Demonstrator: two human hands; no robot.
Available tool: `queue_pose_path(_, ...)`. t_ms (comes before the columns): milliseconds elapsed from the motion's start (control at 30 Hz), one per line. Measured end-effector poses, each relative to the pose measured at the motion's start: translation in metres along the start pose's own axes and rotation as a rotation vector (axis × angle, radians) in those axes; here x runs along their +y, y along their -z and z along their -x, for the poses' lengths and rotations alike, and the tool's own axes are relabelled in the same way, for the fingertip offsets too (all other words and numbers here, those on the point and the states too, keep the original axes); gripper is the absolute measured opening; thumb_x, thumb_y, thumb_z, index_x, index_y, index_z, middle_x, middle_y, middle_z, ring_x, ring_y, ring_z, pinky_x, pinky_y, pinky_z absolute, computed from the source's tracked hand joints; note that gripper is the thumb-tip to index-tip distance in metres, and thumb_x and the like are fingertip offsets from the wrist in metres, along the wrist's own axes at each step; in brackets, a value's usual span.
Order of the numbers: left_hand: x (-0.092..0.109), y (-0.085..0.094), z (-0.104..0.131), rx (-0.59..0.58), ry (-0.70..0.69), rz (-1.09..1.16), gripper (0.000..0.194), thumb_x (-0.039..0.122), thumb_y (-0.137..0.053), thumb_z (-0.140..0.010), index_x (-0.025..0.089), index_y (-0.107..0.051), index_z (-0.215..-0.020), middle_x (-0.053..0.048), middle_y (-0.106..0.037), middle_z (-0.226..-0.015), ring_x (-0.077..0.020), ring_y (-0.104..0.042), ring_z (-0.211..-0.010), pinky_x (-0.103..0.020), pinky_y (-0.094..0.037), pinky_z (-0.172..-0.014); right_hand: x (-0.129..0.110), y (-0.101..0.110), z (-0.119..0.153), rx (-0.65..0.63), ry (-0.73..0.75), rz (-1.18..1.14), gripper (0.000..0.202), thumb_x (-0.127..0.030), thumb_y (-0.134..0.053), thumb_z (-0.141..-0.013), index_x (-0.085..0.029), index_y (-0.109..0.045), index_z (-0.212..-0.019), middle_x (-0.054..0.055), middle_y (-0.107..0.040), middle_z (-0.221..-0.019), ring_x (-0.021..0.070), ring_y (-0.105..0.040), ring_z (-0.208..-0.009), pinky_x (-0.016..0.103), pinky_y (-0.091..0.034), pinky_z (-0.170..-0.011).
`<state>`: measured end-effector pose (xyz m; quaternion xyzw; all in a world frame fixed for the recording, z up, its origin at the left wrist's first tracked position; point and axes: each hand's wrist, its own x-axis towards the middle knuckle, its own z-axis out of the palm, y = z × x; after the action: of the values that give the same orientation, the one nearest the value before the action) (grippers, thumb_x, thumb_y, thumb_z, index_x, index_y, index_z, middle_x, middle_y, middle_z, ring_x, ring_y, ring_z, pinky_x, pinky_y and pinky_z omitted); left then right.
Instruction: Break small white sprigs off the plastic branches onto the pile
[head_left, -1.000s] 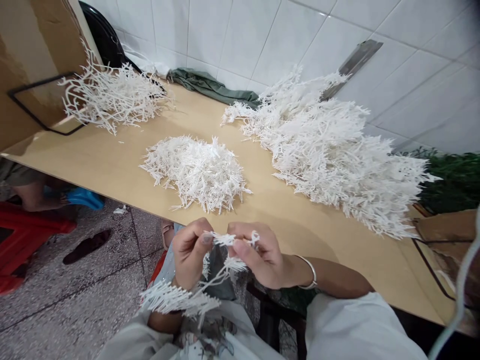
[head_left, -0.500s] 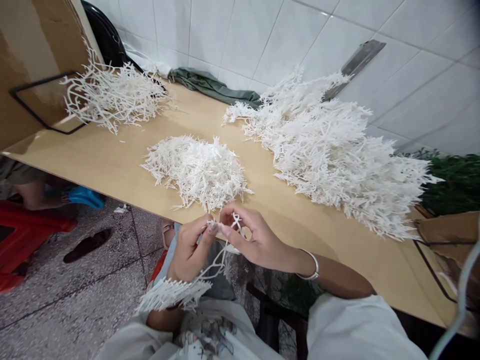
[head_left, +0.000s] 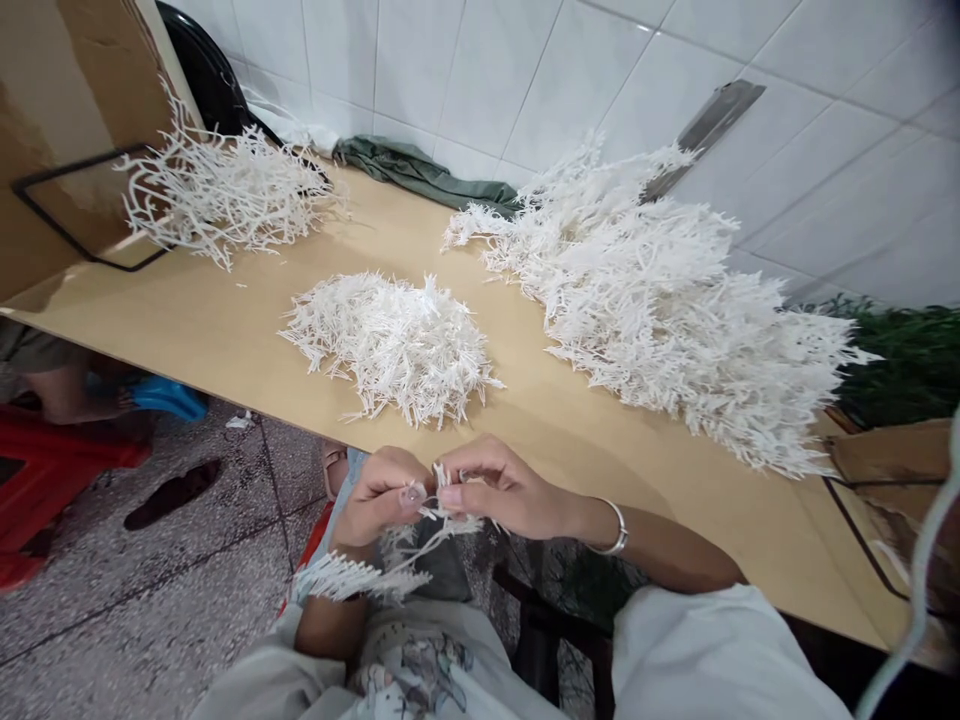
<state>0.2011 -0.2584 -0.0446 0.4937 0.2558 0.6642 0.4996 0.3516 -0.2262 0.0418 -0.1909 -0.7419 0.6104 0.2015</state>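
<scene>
A white branching piece hangs below my hands, its feathery end lying over my left wrist. My left hand is closed in a pinch on part of it. Close beside it, my right hand pinches a white stem between thumb and forefinger. Both hands are just off the front edge of the table. Right beyond them lies a middle pile of short white sprigs. A larger white pile spreads to the right.
Thin bare white stems are heaped at the back left, by a cardboard box. Green cloth lies along the tiled wall. Dark green foliage and another box are at the right. A red stool stands left.
Both hands have moved slightly down toward me. The fingers of my right hand have closed in more around the stem, and the hanging piece has shifted a little to the right.
</scene>
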Motion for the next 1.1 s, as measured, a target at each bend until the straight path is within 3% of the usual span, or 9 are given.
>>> queue_pose_path(100, -0.006, -0.016, 0.0, -0.069, -0.013, 0.157, 0.068, 0.054, -0.05, -0.082, 0.019, -0.016, -0.035, 0.006, -0.011, -0.028, -0.0061, -0.017, -0.025, -0.024, -0.024, -0.033, 0.009, -0.005, 0.001, 0.08, 0.121, -0.07, 0.031, -0.029, -0.052, -0.089, -0.016, -0.046, -0.061, -0.004, -0.041, -0.055, 0.0056, -0.033, -0.047, 0.02, -0.025, -0.044)
queue_pose_path(233, 0.001, -0.032, -0.003, 0.015, -0.002, 0.287, 0.066, 0.054, -0.046, -0.086, 0.018, -0.011, -0.043, 0.009, 0.0, -0.029, -0.0048, -0.003, -0.024, -0.021, -0.014, -0.028, 0.017, -0.008, 0.004, 0.137, 0.202, -0.142, 0.031, -0.031, -0.052, -0.089, -0.017, -0.044, -0.062, -0.004, -0.04, -0.055, 0.0062, -0.032, -0.047, 0.021, -0.026, -0.045)
queue_pose_path(333, 0.009, -0.028, -0.007, 0.153, -0.043, 0.408, 0.061, 0.05, -0.044, -0.089, 0.018, -0.01, -0.05, 0.01, 0.005, -0.033, -0.0053, 0.002, -0.028, -0.019, -0.011, -0.029, 0.018, -0.008, 0.005, 0.169, 0.231, -0.256, 0.031, -0.033, -0.051, -0.091, -0.018, -0.044, -0.065, -0.004, -0.041, -0.057, 0.0069, -0.033, -0.048, 0.022, -0.029, -0.047)
queue_pose_path(400, 0.014, -0.021, -0.011, 0.187, -0.117, 0.393, 0.058, 0.044, -0.048, -0.089, 0.018, -0.015, -0.049, 0.009, -0.003, -0.034, -0.0058, -0.005, -0.03, -0.019, -0.015, -0.032, 0.017, -0.008, 0.004, 0.194, 0.222, -0.27, 0.03, -0.034, -0.051, -0.092, -0.018, -0.044, -0.067, -0.004, -0.04, -0.058, 0.0074, -0.034, -0.049, 0.022, -0.03, -0.048)
queue_pose_path(467, 0.017, -0.013, -0.016, 0.197, -0.165, 0.165, 0.051, 0.038, -0.049, -0.09, 0.018, -0.026, -0.05, 0.007, -0.021, -0.038, -0.0071, -0.021, -0.034, -0.021, -0.022, -0.038, 0.017, -0.008, 0.003, 0.226, 0.205, -0.214, 0.029, -0.036, -0.051, -0.092, -0.017, -0.048, -0.07, -0.003, -0.042, -0.061, 0.0081, -0.036, -0.052, 0.023, -0.031, -0.05)
queue_pose_path(567, 0.018, -0.003, -0.027, 0.264, -0.122, -0.505, 0.032, 0.029, -0.048, -0.092, 0.019, -0.046, -0.062, 0.002, -0.043, -0.055, -0.0113, -0.04, -0.052, -0.025, -0.03, -0.052, 0.016, -0.008, 0.001, 0.282, 0.182, -0.145, 0.026, -0.037, -0.05, -0.092, -0.016, -0.052, -0.076, -0.001, -0.045, -0.067, 0.0086, -0.039, -0.056, 0.024, -0.033, -0.053)
queue_pose_path(700, 0.01, 0.005, -0.045, 0.312, -0.108, -1.215, 0.015, 0.025, -0.051, -0.09, 0.019, -0.059, -0.078, -0.005, -0.06, -0.08, -0.0204, -0.047, -0.079, -0.032, -0.034, -0.069, 0.014, -0.006, 0.0, 0.352, 0.114, -0.191, 0.025, -0.038, -0.05, -0.092, -0.016, -0.054, -0.08, -0.002, -0.045, -0.065, 0.0086, -0.039, -0.056, 0.023, -0.034, -0.054)
queue_pose_path(933, 0.0, 0.007, -0.053, 0.322, -0.141, -1.359, 0.017, 0.029, -0.056, -0.088, 0.02, -0.065, -0.077, -0.007, -0.059, -0.08, -0.0237, -0.044, -0.082, -0.036, -0.036, -0.077, 0.011, -0.001, 0.001, 0.49, 0.082, -0.098, 0.027, -0.035, -0.051, -0.091, -0.015, -0.056, -0.074, -0.001, -0.05, -0.062, 0.009, -0.044, -0.055, 0.024, -0.035, -0.052)
queue_pose_path(1100, 0.002, 0.007, -0.053, 0.334, -0.097, -1.376, 0.027, 0.033, -0.059, -0.085, 0.02, -0.052, -0.063, -0.005, -0.051, -0.073, -0.0237, -0.043, -0.082, -0.037, -0.036, -0.076, 0.013, -0.001, 0.001, 0.551, 0.085, -0.106, 0.027, -0.037, -0.053, -0.09, -0.016, -0.056, -0.074, -0.001, -0.05, -0.062, 0.0089, -0.044, -0.053, 0.023, -0.036, -0.051)
